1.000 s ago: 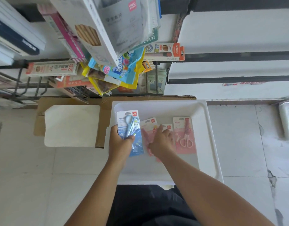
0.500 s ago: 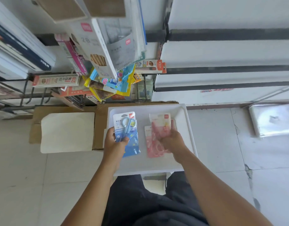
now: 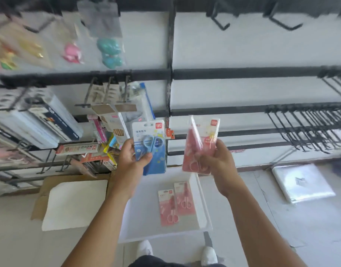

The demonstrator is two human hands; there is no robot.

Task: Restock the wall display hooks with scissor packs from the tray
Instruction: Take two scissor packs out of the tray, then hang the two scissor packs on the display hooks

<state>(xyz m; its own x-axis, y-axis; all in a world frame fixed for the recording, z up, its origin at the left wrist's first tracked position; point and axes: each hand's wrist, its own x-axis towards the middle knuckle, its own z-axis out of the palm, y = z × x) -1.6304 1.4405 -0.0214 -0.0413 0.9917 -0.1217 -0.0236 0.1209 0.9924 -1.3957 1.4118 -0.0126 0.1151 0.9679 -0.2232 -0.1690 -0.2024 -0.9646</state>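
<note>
My left hand point(image 3: 132, 158) grips blue scissor packs point(image 3: 150, 145), held upright in front of the wall display. My right hand point(image 3: 217, 160) grips pink scissor packs point(image 3: 200, 143), fanned slightly, at about the same height. Below on the floor lies the white tray point(image 3: 202, 226) with two pink scissor packs point(image 3: 175, 203) lying side by side in it. Rows of bare black wall hooks point(image 3: 308, 130) stick out at the right.
Stocked hooks with stationery packs point(image 3: 111, 120) and books point(image 3: 42, 120) fill the left of the wall. A cardboard box with a white sheet point(image 3: 73, 201) sits left of the tray. A clear plastic bag point(image 3: 302, 182) lies on the floor at right. My shoes point(image 3: 208, 255) stand below the tray.
I have stood up and the view has tilted up to the wall. Both hands rose from the tray with their packs, the right hand now lifting the pink packs clear.
</note>
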